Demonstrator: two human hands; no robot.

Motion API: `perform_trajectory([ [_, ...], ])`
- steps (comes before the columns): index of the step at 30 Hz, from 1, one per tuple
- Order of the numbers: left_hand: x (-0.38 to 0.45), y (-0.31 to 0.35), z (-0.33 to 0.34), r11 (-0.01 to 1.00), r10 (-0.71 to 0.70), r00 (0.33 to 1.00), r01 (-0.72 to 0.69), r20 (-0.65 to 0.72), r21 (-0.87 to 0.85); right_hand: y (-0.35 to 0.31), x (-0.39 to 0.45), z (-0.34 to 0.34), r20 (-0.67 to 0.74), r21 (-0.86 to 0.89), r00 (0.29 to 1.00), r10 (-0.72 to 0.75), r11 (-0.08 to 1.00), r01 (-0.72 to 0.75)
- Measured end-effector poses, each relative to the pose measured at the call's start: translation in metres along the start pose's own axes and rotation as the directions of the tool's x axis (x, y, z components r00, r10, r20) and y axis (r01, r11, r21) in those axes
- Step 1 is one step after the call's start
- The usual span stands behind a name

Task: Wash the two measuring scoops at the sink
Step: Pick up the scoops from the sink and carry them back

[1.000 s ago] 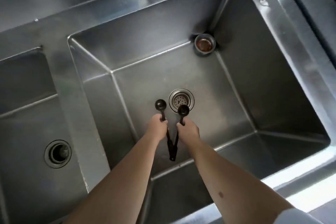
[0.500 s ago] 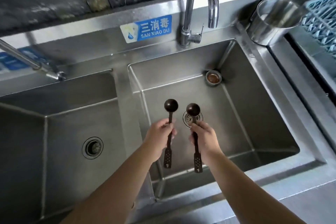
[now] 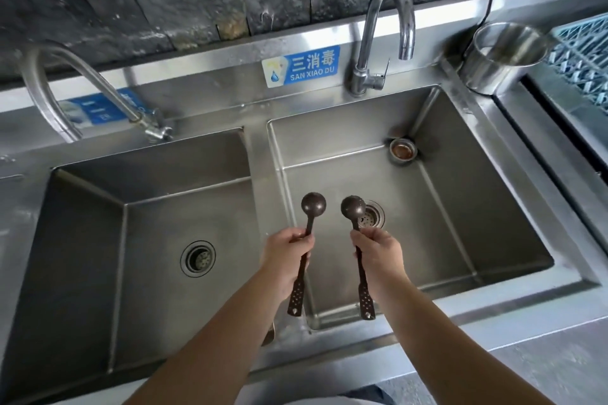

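Observation:
Two dark brown measuring scoops with round bowls and long perforated handles are held upright over the right sink basin [image 3: 477, 207]. My left hand [image 3: 286, 256] grips the left scoop [image 3: 313, 205] at mid-handle. My right hand [image 3: 378, 253] grips the right scoop [image 3: 353, 207] the same way, its bowl in front of the basin's drain [image 3: 373, 214]. The scoops stand apart and roughly parallel, well below and in front of the curved faucet [image 3: 388, 29]. No water runs from the faucet.
A second basin [image 3: 148, 223] with its own drain lies to the left, under a bent hose tap [image 3: 65, 82]. A steel pot [image 3: 503, 56] stands at the back right beside a blue rack [image 3: 589, 56]. A small overflow cup [image 3: 403, 149] sits in the right basin's far corner.
Both hands lifted the scoops up from the basin floor and parted their handle ends, which had been touching. The view tilted up, bringing the faucet, wall and left basin into sight.

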State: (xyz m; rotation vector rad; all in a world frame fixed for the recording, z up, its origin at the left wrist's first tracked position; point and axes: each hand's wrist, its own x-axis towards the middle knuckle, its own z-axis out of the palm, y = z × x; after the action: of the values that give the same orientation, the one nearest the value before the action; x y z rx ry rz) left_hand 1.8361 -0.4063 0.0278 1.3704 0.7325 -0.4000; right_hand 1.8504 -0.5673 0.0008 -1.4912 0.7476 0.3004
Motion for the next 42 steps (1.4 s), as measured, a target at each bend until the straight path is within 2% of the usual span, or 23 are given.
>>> perform_trajectory([
  [3, -0.014, -0.001, -0.008, 1.000, 0.008, 0.999, -0.008, 0.047, -0.003, 0.006, -0.019, -0.001, 0.032, 0.052, 0.999, -0.015, 0.999, 0.014],
  [7, -0.035, -0.004, -0.015, 0.999, 0.012, 0.995, -0.008, 0.103, -0.038, 0.014, -0.050, -0.004, 0.045, 0.236, 0.999, 0.011, 0.971, -0.022],
  [10, -0.055, -0.009, -0.027, 1.000, 0.017, 0.979, -0.020, 0.202, 0.012, 0.027, -0.086, -0.009, 0.036, 0.313, 0.999, -0.024, 0.950, 0.012],
  [16, -0.110, -0.037, -0.048, 0.980, -0.010, 0.886, -0.085, 0.463, 0.182, 0.075, -0.186, -0.013, -0.166, 0.429, 0.983, -0.082, 0.891, 0.147],
  [19, -0.144, -0.060, -0.051, 0.946, -0.063, 0.815, -0.136, 0.577, 0.295, 0.106, -0.241, -0.022, -0.292, 0.492, 0.955, -0.056, 0.847, 0.200],
  [23, -0.194, -0.094, -0.046, 0.876, -0.170, 0.669, -0.235, 0.724, 0.422, 0.150, -0.312, -0.048, -0.465, 0.537, 0.885, -0.008, 0.793, 0.289],
  [29, -0.280, -0.160, -0.023, 0.736, -0.345, 0.472, -0.400, 0.811, 0.546, 0.216, -0.414, -0.092, -0.668, 0.584, 0.740, 0.077, 0.670, 0.458],
  [34, -0.367, -0.231, -0.006, 0.645, -0.474, 0.322, -0.505, 0.819, 0.573, 0.284, -0.505, -0.124, -0.777, 0.585, 0.597, 0.199, 0.579, 0.568],
  [38, -0.455, -0.305, -0.004, 0.578, -0.614, 0.161, -0.575, 0.773, 0.579, 0.351, -0.591, -0.143, -0.818, 0.573, 0.486, 0.306, 0.490, 0.656],
  [42, -0.553, -0.390, -0.021, 0.513, -0.705, 0.050, -0.654, 0.708, 0.557, 0.425, -0.691, -0.157, -0.840, 0.519, 0.334, 0.427, 0.454, 0.725],
])
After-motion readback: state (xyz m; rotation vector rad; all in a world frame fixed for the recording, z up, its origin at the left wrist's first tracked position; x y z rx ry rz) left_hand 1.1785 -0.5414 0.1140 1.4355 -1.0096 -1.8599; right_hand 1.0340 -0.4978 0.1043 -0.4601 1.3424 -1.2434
